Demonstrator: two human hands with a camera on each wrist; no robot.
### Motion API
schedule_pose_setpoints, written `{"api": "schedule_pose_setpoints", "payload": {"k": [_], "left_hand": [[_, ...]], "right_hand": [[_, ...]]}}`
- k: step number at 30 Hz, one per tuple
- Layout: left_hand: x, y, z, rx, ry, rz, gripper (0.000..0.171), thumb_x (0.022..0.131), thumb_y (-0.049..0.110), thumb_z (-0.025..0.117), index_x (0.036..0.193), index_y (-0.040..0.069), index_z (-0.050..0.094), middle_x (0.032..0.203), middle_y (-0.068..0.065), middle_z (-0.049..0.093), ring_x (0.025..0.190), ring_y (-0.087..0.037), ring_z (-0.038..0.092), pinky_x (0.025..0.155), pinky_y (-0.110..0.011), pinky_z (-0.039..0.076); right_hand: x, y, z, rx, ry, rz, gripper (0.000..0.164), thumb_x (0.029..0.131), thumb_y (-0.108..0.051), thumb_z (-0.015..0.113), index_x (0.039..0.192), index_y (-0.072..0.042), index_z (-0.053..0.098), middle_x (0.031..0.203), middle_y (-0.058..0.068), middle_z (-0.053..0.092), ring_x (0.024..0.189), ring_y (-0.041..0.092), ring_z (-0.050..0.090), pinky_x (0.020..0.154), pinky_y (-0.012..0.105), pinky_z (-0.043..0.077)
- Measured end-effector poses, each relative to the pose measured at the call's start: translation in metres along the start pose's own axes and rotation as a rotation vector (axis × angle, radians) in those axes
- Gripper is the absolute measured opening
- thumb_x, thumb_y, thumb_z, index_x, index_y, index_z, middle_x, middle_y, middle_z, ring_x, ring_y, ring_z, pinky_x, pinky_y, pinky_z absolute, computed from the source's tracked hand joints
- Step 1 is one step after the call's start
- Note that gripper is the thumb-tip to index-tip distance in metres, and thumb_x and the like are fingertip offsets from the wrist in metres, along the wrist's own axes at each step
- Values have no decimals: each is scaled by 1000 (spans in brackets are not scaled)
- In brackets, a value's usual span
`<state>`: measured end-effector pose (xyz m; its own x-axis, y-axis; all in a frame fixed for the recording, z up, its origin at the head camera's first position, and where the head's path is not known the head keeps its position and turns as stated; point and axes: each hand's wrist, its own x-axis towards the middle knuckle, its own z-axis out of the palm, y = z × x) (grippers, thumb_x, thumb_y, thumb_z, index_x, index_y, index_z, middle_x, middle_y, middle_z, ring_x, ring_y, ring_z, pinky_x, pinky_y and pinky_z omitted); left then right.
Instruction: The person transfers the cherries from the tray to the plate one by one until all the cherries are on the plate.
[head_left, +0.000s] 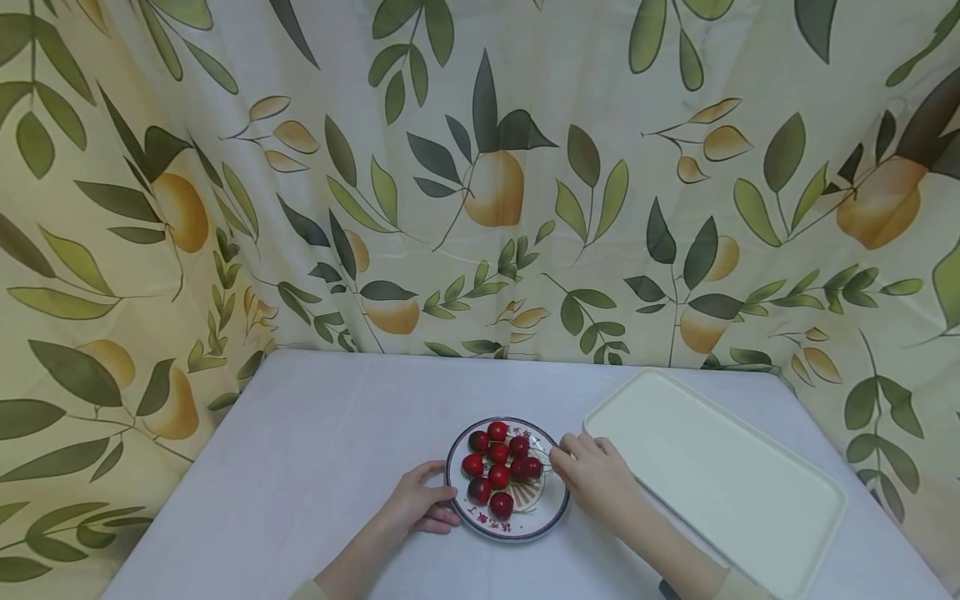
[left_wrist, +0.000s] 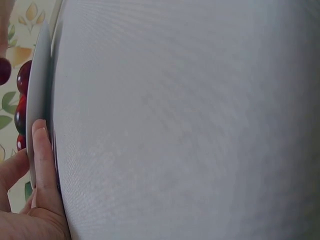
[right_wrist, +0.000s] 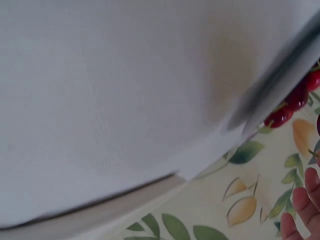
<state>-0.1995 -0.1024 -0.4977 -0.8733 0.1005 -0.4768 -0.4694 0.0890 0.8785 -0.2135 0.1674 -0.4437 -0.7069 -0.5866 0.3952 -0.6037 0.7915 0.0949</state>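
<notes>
A round white plate (head_left: 546,510) with a dark blue rim holds several red cherries (head_left: 498,477). My left hand (head_left: 420,502) grips its left edge, thumb over the rim and fingers along the underside, as the left wrist view shows. At the plate's right side, my right hand (head_left: 596,475) pinches the thin stem of a cherry (head_left: 532,468). The left wrist view has this dark cherry (left_wrist: 4,71) raised off the plate, apart from the others. Only the fingers of the right hand (right_wrist: 305,205) show at the corner of the right wrist view.
A cream rectangular tray (head_left: 720,467) lies slanted to the right of the plate, close beside the right forearm. White cloth (head_left: 322,433) covers the table. Behind it hangs a curtain (head_left: 480,275) printed with leaves and fruit.
</notes>
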Motion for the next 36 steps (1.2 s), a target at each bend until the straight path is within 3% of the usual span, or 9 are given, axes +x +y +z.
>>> {"api": "schedule_pose_setpoints", "payload": {"k": [6, 14, 22, 29, 36], "left_hand": [[-1, 0, 0, 4, -4, 5, 65, 84, 12, 63, 140, 5, 29, 76, -9, 68, 60, -21, 67, 56, -32, 58], [-1, 0, 0, 8, -3, 4, 65, 85, 13, 62, 140, 4, 29, 76, -10, 68, 60, -21, 67, 56, -33, 58], [0, -1, -1, 0, -5, 2, 66, 84, 12, 62, 140, 5, 29, 76, -10, 68, 60, -20, 67, 56, -32, 58], [1, -1, 0, 0, -5, -4, 65, 84, 12, 62, 140, 5, 29, 76, -10, 68, 61, -20, 67, 57, -33, 58], [1, -1, 0, 5, -7, -1, 64, 84, 12, 62, 140, 5, 30, 75, -10, 68, 61, -20, 67, 57, -33, 58]], "right_hand": [[-7, -8, 6, 13, -27, -56, 20, 74, -16, 74, 83, -20, 56, 82, -5, 50, 73, 13, 45, 69, 33, 46], [-11, -12, 15, 48, -123, -65, 20, 76, -17, 72, 93, -20, 63, 85, -4, 51, 75, 13, 47, 72, 34, 46], [-12, -12, 20, 18, -129, -103, 20, 75, -18, 72, 94, -20, 64, 87, -2, 53, 78, 15, 49, 71, 34, 46], [-11, -16, 20, 12, -198, -84, 21, 76, -21, 72, 96, -19, 66, 90, 0, 55, 81, 17, 51, 73, 35, 46], [-13, -15, 22, 7, -214, -65, 16, 76, -24, 72, 91, -20, 67, 88, -1, 53, 79, 16, 48, 70, 33, 44]]}}
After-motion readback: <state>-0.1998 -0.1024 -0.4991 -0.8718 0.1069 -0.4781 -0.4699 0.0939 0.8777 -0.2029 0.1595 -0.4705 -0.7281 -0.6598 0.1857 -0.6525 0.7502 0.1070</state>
